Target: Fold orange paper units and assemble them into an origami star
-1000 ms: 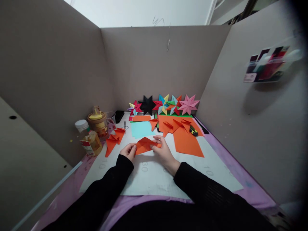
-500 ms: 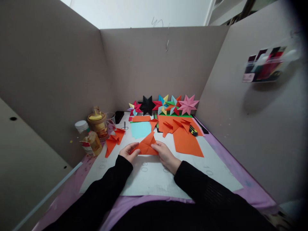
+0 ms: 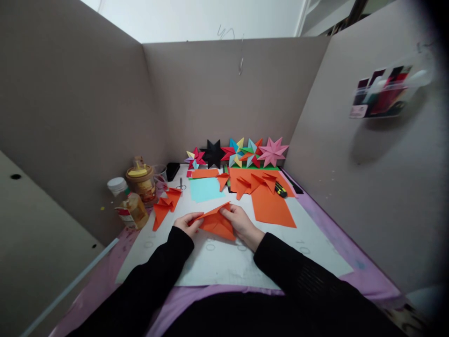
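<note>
An orange folded paper (image 3: 218, 224) with crease lines is held between both hands above the white mat. My left hand (image 3: 187, 223) pinches its left corner between thumb and fingers. On the other side, my right hand (image 3: 242, 221) grips the right edge, its thumb pressed on the upper part. Several orange folded paper pieces (image 3: 162, 211) lie to the left of my left hand. More folded pieces (image 3: 242, 186) rest beyond my right hand, on orange sheets (image 3: 274, 210). Behind the held paper is a stack of light blue paper (image 3: 206, 189).
Several paper stars (image 3: 273, 152) lean along the back partition. Small scissors (image 3: 181, 184) and a glue bottle (image 3: 130, 206) are on the left, beside a lidded brown container (image 3: 142, 182). A yellow-black cutter (image 3: 280, 189) lies at the right. Grey partitions (image 3: 238, 103) stand around the table.
The orange paper has turned clockwise in my hands, so its peak has dropped and a corner now points down to the right. My right thumb has moved slightly up on it.
</note>
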Action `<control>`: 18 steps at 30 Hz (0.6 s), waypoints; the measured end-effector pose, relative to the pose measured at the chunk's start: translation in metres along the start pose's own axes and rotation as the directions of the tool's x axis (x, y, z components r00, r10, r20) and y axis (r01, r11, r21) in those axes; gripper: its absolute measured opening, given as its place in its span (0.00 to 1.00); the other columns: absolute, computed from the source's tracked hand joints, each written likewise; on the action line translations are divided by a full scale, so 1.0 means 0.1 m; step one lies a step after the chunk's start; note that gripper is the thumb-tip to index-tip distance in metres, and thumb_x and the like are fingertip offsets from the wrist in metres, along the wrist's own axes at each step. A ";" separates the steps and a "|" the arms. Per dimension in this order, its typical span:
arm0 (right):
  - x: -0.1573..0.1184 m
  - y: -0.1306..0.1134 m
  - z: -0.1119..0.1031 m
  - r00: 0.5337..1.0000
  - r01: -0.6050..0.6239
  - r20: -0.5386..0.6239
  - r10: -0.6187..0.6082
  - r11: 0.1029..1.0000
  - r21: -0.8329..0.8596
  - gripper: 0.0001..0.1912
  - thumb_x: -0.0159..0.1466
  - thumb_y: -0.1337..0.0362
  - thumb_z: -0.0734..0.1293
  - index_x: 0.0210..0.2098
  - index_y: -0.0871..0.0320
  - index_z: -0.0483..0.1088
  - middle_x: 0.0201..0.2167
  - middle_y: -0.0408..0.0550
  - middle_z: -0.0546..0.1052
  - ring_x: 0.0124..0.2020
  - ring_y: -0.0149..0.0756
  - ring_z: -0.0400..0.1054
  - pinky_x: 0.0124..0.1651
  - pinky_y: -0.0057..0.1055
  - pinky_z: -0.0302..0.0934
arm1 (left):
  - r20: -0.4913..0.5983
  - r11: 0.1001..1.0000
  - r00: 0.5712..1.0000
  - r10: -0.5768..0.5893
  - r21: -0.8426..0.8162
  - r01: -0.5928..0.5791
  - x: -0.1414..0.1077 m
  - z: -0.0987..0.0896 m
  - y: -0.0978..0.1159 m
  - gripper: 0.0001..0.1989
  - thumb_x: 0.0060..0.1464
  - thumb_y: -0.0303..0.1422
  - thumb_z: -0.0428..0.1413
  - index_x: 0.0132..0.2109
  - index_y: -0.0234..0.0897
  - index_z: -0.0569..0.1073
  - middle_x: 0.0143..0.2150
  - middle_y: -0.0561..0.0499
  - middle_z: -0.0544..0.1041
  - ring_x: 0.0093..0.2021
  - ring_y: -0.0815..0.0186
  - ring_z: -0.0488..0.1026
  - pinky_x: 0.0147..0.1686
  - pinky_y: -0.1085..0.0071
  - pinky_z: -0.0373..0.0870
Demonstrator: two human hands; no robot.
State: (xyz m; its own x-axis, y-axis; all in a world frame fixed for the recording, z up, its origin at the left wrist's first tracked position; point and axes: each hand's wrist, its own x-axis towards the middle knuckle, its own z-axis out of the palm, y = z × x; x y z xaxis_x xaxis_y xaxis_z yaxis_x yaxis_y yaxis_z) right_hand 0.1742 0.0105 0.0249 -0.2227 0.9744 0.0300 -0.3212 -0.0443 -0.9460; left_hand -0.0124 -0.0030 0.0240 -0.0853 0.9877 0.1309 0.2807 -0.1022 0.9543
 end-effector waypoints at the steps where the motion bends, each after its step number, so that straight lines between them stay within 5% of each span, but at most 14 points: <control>1: 0.00 -0.01 0.01 1.000 -0.010 -0.018 0.009 1.000 -0.017 0.18 0.53 0.50 0.68 0.31 0.61 0.69 0.27 0.48 0.75 0.29 0.38 0.69 0.36 0.34 0.64 | -0.018 0.999 1.000 -0.023 0.023 0.024 0.01 -0.01 0.00 0.13 0.43 0.38 0.58 0.35 0.36 0.77 0.22 0.52 0.76 0.17 0.69 0.67 0.18 0.73 0.65; 8: -0.11 -0.10 0.09 0.980 -0.061 0.184 0.078 0.994 -0.092 0.22 0.48 0.58 0.73 0.40 0.62 0.72 0.35 0.49 0.77 0.34 0.39 0.71 0.40 0.34 0.63 | -0.112 0.981 0.994 0.007 0.193 0.015 0.00 -0.07 0.07 0.15 0.47 0.43 0.54 0.22 0.38 0.66 0.09 0.59 0.62 0.13 0.72 0.59 0.17 0.77 0.56; 14: -0.05 0.00 0.06 0.998 -0.053 0.018 0.057 0.983 -0.173 0.12 0.51 0.61 0.70 0.31 0.65 0.72 0.23 0.46 0.76 0.21 0.31 0.66 0.26 0.26 0.58 | -0.062 0.993 0.991 -0.120 0.002 0.121 0.08 -0.07 0.01 0.14 0.40 0.43 0.57 0.26 0.37 0.68 0.12 0.57 0.69 0.11 0.73 0.58 0.14 0.77 0.52; 18: -0.01 0.00 0.06 0.997 -0.074 0.002 0.074 0.994 -0.087 0.17 0.58 0.53 0.65 0.34 0.63 0.70 0.21 0.48 0.75 0.20 0.32 0.68 0.21 0.24 0.56 | -0.090 0.985 0.985 -0.146 -0.110 0.136 0.12 -0.07 0.00 0.15 0.39 0.43 0.57 0.28 0.35 0.70 0.12 0.57 0.69 0.10 0.74 0.56 0.12 0.77 0.50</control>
State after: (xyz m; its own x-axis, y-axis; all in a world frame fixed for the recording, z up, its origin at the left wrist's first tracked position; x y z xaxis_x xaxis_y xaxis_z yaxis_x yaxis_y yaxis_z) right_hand 0.1686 0.0078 0.0266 -0.2478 0.9680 -0.0397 -0.2231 -0.0968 -0.9700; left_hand -0.0197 0.0077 0.0277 -0.2114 0.9773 0.0141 0.1601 0.0204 0.9869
